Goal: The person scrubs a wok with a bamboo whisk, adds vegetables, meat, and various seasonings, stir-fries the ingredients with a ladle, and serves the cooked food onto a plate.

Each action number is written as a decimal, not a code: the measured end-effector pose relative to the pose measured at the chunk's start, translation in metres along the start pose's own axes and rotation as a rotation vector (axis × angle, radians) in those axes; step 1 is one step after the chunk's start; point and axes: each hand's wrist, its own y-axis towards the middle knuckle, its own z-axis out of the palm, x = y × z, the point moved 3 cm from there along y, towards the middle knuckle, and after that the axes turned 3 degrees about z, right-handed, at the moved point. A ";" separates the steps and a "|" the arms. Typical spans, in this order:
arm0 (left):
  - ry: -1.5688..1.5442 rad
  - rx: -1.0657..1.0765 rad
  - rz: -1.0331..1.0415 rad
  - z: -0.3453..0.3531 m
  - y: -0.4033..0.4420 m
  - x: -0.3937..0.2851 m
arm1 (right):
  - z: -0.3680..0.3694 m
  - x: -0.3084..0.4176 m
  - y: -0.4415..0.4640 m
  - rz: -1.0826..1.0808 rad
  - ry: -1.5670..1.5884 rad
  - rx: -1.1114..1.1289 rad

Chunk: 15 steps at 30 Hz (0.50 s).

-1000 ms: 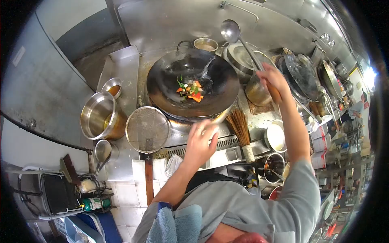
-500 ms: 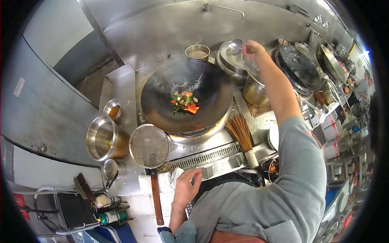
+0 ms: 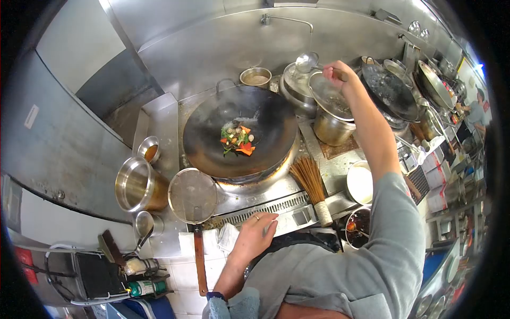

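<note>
Right hand (image 3: 341,74): closed around ladle (image 3: 306,62), bowl leftward over pot (image 3: 302,102). Left hand (image 3: 253,237): fingers loosely parted, near stove (image 3: 255,192) front. Wok (image 3: 210,151), holding vegetables (image 3: 239,142): beyond left hand. Brush (image 3: 306,176): rightward.

- shiny silver stainless-steel wall (image 3: 212,48) straight ahead of me
- big scuffed grey-blue metal panel (image 3: 58,159) off left, little white rectangular label (image 3: 32,116) on it
- white square floor tiles (image 3: 183,274)
- bright bluish-white light (image 3: 479,67) way over right

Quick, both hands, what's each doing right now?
Left hand: loosely open, fingers slightly bent, nothing seen in it, near the stove's front edge.
Right hand: closed, holding the ladle by its handle.
</note>
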 end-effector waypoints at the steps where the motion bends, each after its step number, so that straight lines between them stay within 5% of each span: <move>1: 0.021 0.003 0.008 0.001 0.002 -0.003 | 0.001 -0.002 -0.006 -0.007 0.040 0.006; 8: 0.437 -0.299 0.164 -0.012 0.046 0.018 | 0.038 -0.042 -0.088 0.033 0.091 0.169; 15: 0.544 -0.202 0.120 -0.022 0.068 0.063 | 0.057 -0.121 -0.154 0.230 0.258 0.303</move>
